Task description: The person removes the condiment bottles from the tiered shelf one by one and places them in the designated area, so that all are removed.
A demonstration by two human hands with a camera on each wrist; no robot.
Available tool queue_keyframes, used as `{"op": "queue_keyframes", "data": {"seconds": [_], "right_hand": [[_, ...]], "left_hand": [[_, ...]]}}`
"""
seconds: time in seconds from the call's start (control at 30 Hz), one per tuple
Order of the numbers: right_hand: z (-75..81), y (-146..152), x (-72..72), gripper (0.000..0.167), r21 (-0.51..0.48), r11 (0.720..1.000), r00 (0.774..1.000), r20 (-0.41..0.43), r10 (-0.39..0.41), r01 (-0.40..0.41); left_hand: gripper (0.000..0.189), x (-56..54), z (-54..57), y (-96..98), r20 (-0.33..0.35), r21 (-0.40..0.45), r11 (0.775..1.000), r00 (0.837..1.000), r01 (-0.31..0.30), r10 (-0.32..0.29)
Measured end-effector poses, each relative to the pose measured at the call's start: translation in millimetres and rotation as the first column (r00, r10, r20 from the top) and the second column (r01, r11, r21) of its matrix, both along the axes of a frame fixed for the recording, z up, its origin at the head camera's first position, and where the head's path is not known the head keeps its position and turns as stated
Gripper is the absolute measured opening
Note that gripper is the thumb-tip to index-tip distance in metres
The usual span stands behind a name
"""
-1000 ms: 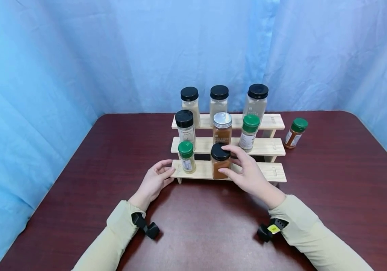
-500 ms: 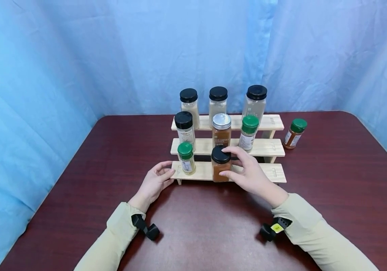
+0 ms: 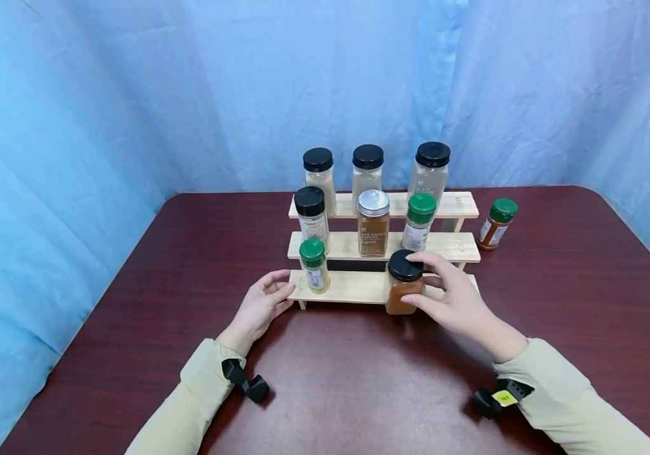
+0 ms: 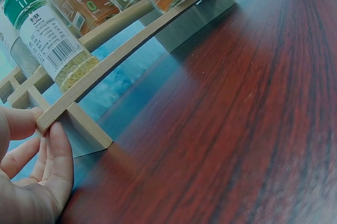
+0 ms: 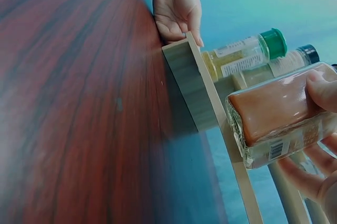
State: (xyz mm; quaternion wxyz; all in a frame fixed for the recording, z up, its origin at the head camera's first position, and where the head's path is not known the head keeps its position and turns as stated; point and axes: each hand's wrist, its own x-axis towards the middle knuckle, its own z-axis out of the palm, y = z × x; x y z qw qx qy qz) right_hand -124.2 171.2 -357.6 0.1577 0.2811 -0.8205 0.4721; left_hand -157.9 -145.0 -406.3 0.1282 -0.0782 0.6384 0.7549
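My right hand [image 3: 451, 297] grips a square glass spice jar [image 3: 401, 298] with a black lid and orange-brown powder. The jar stands out in front of the lowest tier of a three-tier wooden spice rack [image 3: 353, 287], right of the middle; whether its base touches the board, I cannot tell. In the right wrist view the jar [image 5: 274, 109] is tilted, fingers and thumb on opposite sides. My left hand [image 3: 262, 306] pinches the left end of that tier, thumb above and fingers below in the left wrist view. Beside it stands a green-lidded spice bottle [image 3: 316, 268].
On the middle tier are a black-lidded bottle [image 3: 310, 212], a silver-lidded jar [image 3: 373, 230] and a green-lidded bottle [image 3: 418, 224]. Three black-lidded jars, one a clear jar [image 3: 428, 177], line the top tier. Another green-lidded bottle [image 3: 497, 224] stands on the table right of the rack.
The right hand has moved the black-lidded jar to the right and toward the front along the lowest tier, uncovering the silver-lidded jar. The left hand has stayed on the rack's end.
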Motion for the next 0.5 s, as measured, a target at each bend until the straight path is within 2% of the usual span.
{"op": "queue_keyframes", "data": {"seconds": [0.5], "right_hand": [[1.5,38,14.3,0.065,0.005,0.999,0.999,-0.021,-0.036,0.036]], "left_hand": [[0.041,0.1,0.1,0.3,-0.012,-0.001,1.000,1.000,0.002,-0.002]]}}
